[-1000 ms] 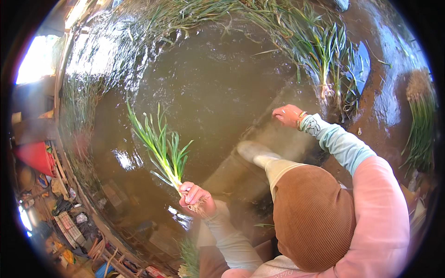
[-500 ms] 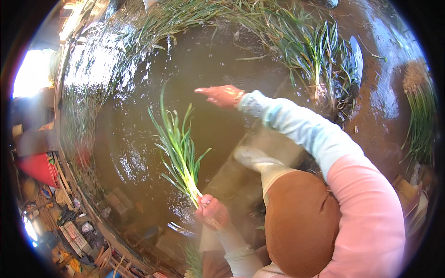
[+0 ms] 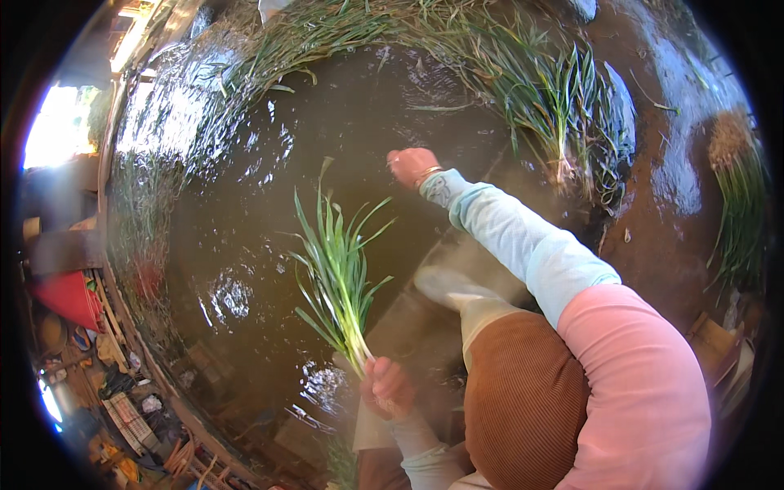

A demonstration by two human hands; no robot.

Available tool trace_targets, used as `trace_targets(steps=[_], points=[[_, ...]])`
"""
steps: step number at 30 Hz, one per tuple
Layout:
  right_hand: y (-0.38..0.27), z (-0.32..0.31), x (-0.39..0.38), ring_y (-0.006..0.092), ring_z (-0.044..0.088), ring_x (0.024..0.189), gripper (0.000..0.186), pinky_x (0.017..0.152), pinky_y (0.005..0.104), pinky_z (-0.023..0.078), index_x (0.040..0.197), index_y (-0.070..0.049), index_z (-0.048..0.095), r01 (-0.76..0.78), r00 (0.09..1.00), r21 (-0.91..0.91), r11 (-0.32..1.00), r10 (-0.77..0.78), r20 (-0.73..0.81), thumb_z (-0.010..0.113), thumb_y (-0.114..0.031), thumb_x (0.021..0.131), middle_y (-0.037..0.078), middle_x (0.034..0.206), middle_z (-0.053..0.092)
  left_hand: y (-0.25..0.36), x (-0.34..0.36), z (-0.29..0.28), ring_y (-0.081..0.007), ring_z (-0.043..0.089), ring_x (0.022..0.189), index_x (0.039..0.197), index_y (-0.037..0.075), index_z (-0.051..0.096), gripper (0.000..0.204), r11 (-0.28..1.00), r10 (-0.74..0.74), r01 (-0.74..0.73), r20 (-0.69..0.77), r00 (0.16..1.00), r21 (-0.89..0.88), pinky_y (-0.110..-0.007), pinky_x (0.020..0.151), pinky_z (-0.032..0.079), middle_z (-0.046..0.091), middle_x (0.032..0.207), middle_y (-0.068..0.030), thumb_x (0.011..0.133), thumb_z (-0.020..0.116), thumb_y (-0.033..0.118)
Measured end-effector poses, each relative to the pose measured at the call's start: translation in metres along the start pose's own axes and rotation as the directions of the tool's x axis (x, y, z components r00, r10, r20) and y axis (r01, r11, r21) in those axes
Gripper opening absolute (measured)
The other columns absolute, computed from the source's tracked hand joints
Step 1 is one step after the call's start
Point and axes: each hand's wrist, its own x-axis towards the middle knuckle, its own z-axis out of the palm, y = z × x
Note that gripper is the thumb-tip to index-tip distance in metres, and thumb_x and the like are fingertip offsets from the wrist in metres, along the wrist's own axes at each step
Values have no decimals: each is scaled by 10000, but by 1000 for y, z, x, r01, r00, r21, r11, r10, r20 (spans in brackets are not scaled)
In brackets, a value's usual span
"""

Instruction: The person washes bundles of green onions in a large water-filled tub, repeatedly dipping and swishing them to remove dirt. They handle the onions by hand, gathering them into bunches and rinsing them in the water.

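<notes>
My left hand (image 3: 388, 385) is closed round the pale lower stems of a bunch of green leafy plants (image 3: 343, 278), whose leaves fan upward above the murky water (image 3: 278, 212). My right hand (image 3: 411, 166) is stretched forward over the water, right of and beyond the leaf tips, its fingers curled; I cannot make out anything in them. Farther right, more leafy plants with whitish bases (image 3: 561, 163) lie at the water's edge. My brown corduroy-covered knee (image 3: 523, 400) is bent beside my arms, with a pale boot (image 3: 445, 286) in the water.
Loose floating greens (image 3: 343, 24) ring the far side of the water. A bundle with pale roots (image 3: 731, 196) lies on the wet muddy ground (image 3: 661, 237) at right. Clutter, including a red item (image 3: 69, 298), sits beyond the curved rim (image 3: 139, 343) at left.
My right hand swung forward and left over the water, fingers first stretched, now curled and slightly further right. My left hand moved right and down with the plants, now more upright.
</notes>
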Motion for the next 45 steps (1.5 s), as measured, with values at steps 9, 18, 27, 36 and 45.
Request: trace_targets(steps=[9, 18, 27, 36, 45], points=[[104, -37, -114, 328, 654, 755, 251, 644, 456, 507, 1115, -121, 568, 43, 975, 104, 994, -19, -221, 456, -216, 911, 146, 763, 658, 21, 23, 27, -150, 524, 782, 1454, 67, 272, 602, 958, 257, -286, 356, 898, 30, -270, 696, 478, 469, 1076, -67, 885, 463, 16], [233, -128, -142, 356, 652, 836, 398, 715, 442, 507, 957, -48, 575, -665, 743, -109, 738, 641, -191, 633, -420, 828, 167, 880, 670, 17, 74, -16, -130, 462, 822, 1362, -2, 292, 451, 985, 146, -149, 40, 988, 81, -278, 768, 449, 429, 992, -59, 932, 424, 35], [220, -126, -134, 320, 673, 863, 253, 724, 435, 528, 871, -73, 665, -741, 656, -39, 670, 710, -256, 551, -296, 830, 163, 864, 693, 2, 83, -43, -166, 554, 976, 1167, 70, 451, 296, 865, 122, -28, -155, 980, 501, -217, 664, 515, 508, 1079, -71, 881, 462, -6], [147, -102, -120, 393, 599, 684, 284, 630, 442, 475, 886, -88, 541, -260, 731, 405, 876, 453, -511, 631, -351, 825, 164, 718, 629, -10, 84, -43, -181, 590, 1042, 1129, 89, 484, 225, 708, 170, 150, -372, 912, 690, -160, 440, 518, 555, 1158, -66, 912, 468, 33], [202, -50, -75, 110, 515, 456, 340, 422, 260, 401, 766, -49, 665, -530, 744, 791, 304, 614, 262, 646, -377, 852, 27, 637, 649, 1, 83, -61, -176, 550, 972, 1082, 96, 494, 201, 662, 132, 216, -395, 909, 717, -254, 718, 476, 528, 1161, -101, 888, 520, 48]])
